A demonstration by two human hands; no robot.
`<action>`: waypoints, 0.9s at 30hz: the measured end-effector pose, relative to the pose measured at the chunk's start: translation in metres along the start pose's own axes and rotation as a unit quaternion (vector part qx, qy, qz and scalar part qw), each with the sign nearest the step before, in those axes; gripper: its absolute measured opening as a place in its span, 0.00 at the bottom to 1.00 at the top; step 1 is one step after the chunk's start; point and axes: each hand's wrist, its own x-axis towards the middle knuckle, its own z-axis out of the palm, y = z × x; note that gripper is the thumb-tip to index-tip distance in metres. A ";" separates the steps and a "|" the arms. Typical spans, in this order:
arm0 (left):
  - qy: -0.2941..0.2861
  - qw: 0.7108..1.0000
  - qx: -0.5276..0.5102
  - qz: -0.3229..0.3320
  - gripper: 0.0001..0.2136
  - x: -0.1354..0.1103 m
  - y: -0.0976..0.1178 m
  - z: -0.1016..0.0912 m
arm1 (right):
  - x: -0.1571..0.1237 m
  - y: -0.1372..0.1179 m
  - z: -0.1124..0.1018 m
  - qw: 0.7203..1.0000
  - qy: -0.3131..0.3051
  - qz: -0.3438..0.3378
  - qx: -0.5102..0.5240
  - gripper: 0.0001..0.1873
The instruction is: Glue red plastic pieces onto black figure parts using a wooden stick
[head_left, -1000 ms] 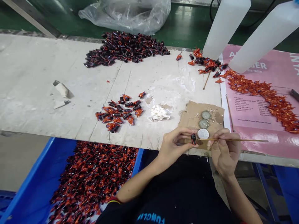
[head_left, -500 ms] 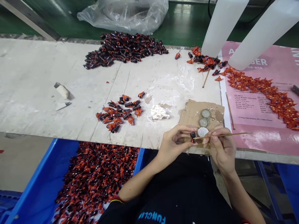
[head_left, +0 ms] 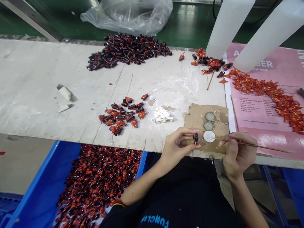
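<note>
Between the thumb and fingers of my left hand (head_left: pixel 177 148) is a small black plastic part (head_left: pixel 195 139) with orange-red edges, held upright. My right hand (head_left: pixel 238 152) pinches a thin wooden stick (head_left: pixel 261 146), its tip at the round white cap (head_left: pixel 209 136). Whether the tip touches the cap's surface is hard to tell. Above the white cap, two bottle caps (head_left: pixel 209 126) with clear contents sit on a stained piece of cardboard (head_left: pixel 194 118). A crumpled white tissue (head_left: pixel 163 114) lies left of the cardboard.
Black parts (head_left: pixel 130 47) are heaped at the back; black-and-orange pieces (head_left: pixel 123 115) lie left of the tissue. Orange pieces (head_left: pixel 268 88) cover part of a pink sheet (head_left: pixel 258 117). White cylinders (head_left: pixel 230 28) stand behind. A blue bin (head_left: pixel 45 177) full of pieces is below the table's front edge.
My right hand has moved right with the stick, whose tip has left the black part and is now at the white cap. My left hand still holds the part in nearly the same place.
</note>
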 end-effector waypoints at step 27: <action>-0.023 0.999 -0.020 -0.035 0.14 -0.001 0.001 0.000 | -0.005 -0.017 0.017 0.941 -0.048 0.241 0.231 0.06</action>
